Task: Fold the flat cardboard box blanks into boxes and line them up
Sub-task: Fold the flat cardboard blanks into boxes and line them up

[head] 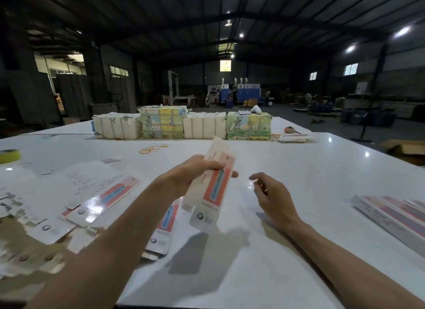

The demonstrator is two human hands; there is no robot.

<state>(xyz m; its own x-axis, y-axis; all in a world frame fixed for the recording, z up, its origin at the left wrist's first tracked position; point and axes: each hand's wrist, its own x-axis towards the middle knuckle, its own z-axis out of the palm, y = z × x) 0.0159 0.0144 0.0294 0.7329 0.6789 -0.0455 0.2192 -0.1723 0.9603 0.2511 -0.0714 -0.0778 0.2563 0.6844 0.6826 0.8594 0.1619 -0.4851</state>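
My left hand [195, 170] grips a long, narrow flat box blank [210, 189], white with a red and blue panel, and holds it tilted above the white table [299, 170]. Just to the right of the blank, my right hand [271, 196] hovers with its fingers apart and nothing in them. A loose spread of more flat blanks [92, 203] lies on the table at the left, partly under my left forearm. At the right edge sits a row of folded boxes [395, 214], lined up side by side.
Several wrapped bundles [181, 124] stand in a row across the far side of the table. Rubber bands [153, 147] lie in front of them. A roll of yellow tape [9, 155] sits at the far left. A cardboard carton [407, 147] is beyond the table's right edge.
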